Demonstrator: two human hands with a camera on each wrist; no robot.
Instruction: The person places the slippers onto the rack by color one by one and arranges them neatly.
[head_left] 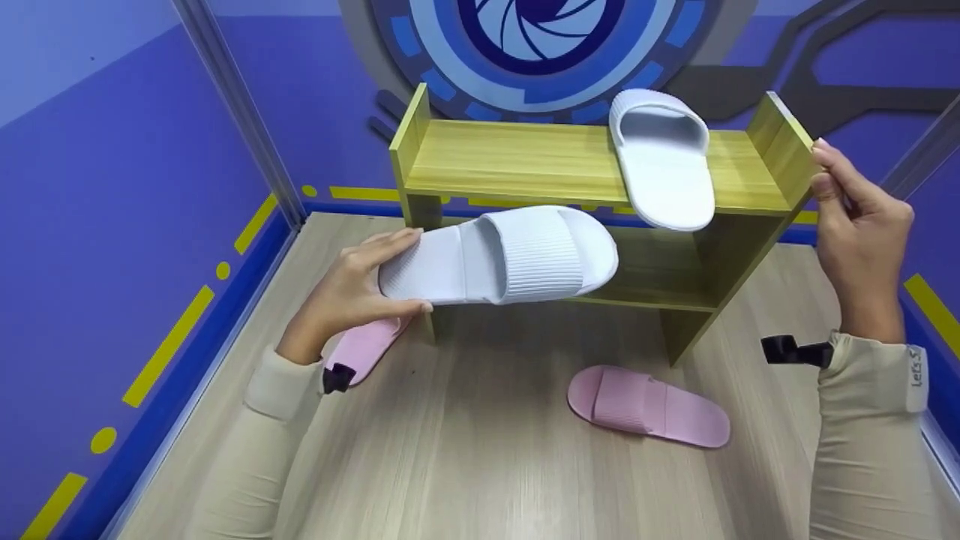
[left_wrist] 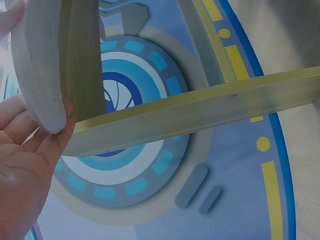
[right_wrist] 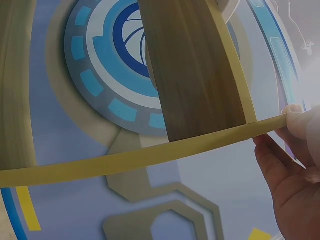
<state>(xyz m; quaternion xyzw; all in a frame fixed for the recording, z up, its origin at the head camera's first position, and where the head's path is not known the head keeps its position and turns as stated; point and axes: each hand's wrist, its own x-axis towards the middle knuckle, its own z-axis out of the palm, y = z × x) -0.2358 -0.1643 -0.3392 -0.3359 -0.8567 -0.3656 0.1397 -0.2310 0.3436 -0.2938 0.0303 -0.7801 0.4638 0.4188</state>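
Observation:
My left hand (head_left: 360,281) grips a white slide sandal (head_left: 544,255) by its heel end, thumb along the near edge and fingers at the far edge. The sandal is held up in front of the wooden shelf rack (head_left: 517,157), its ribbed strap facing up and its toe pointing right. In the left wrist view the sandal (left_wrist: 42,65) shows edge-on. Another white slide sandal (head_left: 667,180) lies on the top shelf, heel over the front edge. My right hand (head_left: 862,225) pinches the rack's right side panel (right_wrist: 190,145) near its top between thumb and fingers.
On the floor at front right lies a pink slide sandal (head_left: 649,405). A second pink sandal (head_left: 367,349) lies at left, partly hidden by my left hand and wrist. Blue-purple walls (head_left: 135,225) enclose the left and back. A lower shelf (head_left: 660,266) sits below the top one.

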